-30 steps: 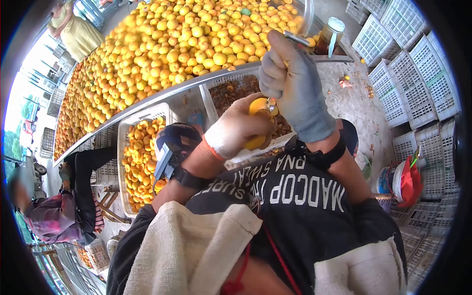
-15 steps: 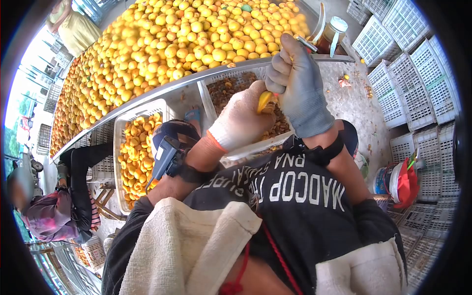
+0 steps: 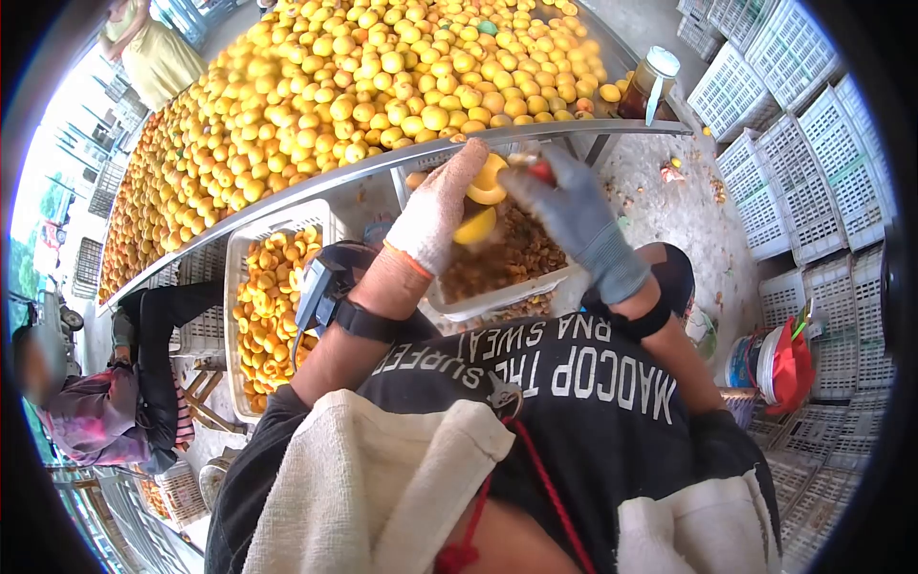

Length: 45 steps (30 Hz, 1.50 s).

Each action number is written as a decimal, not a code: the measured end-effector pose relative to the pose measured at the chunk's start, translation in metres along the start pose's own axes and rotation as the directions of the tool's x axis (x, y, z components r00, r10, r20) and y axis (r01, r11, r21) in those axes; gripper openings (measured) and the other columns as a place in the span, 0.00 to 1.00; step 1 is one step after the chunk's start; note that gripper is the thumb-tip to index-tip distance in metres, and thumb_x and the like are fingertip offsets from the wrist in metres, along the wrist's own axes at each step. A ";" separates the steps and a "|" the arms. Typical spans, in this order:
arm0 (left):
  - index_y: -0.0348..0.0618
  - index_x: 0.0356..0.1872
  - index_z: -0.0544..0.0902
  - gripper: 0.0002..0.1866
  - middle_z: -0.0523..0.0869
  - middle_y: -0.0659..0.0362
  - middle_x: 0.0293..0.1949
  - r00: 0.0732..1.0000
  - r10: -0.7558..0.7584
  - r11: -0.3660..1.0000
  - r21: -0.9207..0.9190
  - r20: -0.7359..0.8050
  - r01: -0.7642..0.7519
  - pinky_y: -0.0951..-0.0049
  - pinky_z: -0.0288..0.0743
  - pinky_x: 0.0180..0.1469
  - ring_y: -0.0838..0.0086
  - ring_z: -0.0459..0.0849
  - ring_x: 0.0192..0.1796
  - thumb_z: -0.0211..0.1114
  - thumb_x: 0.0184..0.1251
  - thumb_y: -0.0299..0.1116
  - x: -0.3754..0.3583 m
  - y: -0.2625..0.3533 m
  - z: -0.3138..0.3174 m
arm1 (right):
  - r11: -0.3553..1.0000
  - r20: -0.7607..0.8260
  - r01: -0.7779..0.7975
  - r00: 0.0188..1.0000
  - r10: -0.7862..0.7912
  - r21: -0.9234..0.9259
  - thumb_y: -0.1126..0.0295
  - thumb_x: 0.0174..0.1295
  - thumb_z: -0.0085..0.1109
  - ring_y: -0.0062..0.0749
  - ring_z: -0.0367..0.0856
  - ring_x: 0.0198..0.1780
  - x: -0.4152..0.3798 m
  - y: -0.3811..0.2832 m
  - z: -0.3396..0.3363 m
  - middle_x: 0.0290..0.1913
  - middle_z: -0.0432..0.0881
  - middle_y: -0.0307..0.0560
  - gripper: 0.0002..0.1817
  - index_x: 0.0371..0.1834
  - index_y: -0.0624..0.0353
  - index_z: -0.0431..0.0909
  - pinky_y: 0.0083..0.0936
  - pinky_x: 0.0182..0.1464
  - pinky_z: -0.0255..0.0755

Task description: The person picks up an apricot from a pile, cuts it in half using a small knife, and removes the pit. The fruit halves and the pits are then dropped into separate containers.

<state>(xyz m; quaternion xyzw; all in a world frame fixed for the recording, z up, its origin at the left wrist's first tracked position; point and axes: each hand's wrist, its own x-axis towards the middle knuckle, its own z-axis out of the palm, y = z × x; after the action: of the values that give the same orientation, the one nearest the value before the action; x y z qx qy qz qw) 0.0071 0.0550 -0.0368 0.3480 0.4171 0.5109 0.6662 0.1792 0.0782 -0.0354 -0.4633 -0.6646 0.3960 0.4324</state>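
Far left we log a seated co-worker (image 3: 100, 416), then a white crate (image 3: 235, 311) of opened yellow fruit pieces (image 3: 273, 316). The fruit pile (image 3: 382, 91) covers the table (image 3: 612, 126) ahead, whole yellow-orange fruit up to the metal edge.

Middle: our left hand (image 3: 427, 210), white glove with an orange cuff, is closed on an upper fruit half (image 3: 489, 179), cut face showing. A lower fruit half (image 3: 475, 228) sits just below it by the palm; blurred, so we can't tell if it's gripped or loose. Under both, a pale bin (image 3: 497, 303) of brown bits (image 3: 516, 258).

Our right hand (image 3: 572, 196), grey glove, is blurred beside the fruit, with a small red item (image 3: 542, 172) at its fingers; we can't tell how firmly it's held.

Change: half a second ago the hands met around one fruit; now they're apart and two halves show. We judge this fruit's opening as done.

Right: a lidded jar (image 3: 650, 84) at the table corner, then stacked crates (image 3: 736, 100).
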 end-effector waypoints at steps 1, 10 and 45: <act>0.41 0.48 0.79 0.25 0.81 0.59 0.30 0.999 0.051 0.992 0.111 0.018 -0.053 0.77 0.74 0.28 0.74 0.80 0.26 0.54 0.74 0.55 -0.001 -0.001 0.000 | 0.987 0.036 0.050 0.998 -0.045 -0.155 0.50 0.62 0.66 0.39 0.82 0.32 -0.002 0.001 0.003 0.29 0.81 0.51 0.23 0.39 0.63 0.78 0.34 0.38 0.75; 0.40 0.58 0.73 0.18 0.81 0.48 0.40 0.959 0.247 0.600 0.755 0.142 -0.266 0.69 0.75 0.48 0.68 0.82 0.45 0.58 0.74 0.39 -0.025 0.001 0.007 | 0.919 0.063 0.307 0.952 -0.301 -0.246 0.66 0.60 0.64 0.56 0.83 0.39 -0.007 0.016 0.014 0.36 0.84 0.59 0.14 0.47 0.61 0.79 0.38 0.41 0.76; 0.52 0.50 0.83 0.17 0.84 0.60 0.43 0.783 0.616 -0.494 0.816 0.083 0.302 0.43 0.60 0.61 0.57 0.74 0.58 0.65 0.57 0.37 0.196 0.050 -0.191 | 0.913 0.143 -0.147 0.966 0.215 -0.380 0.57 0.60 0.65 0.53 0.79 0.31 0.005 0.115 -0.013 0.27 0.79 0.59 0.20 0.42 0.64 0.75 0.38 0.35 0.72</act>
<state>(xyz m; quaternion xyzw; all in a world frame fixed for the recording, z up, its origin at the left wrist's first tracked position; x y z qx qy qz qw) -0.1611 0.2643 -0.1096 0.6480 0.7245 0.0824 -0.2198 0.2222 0.1147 -0.1369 -0.5571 -0.7175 0.3443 0.2374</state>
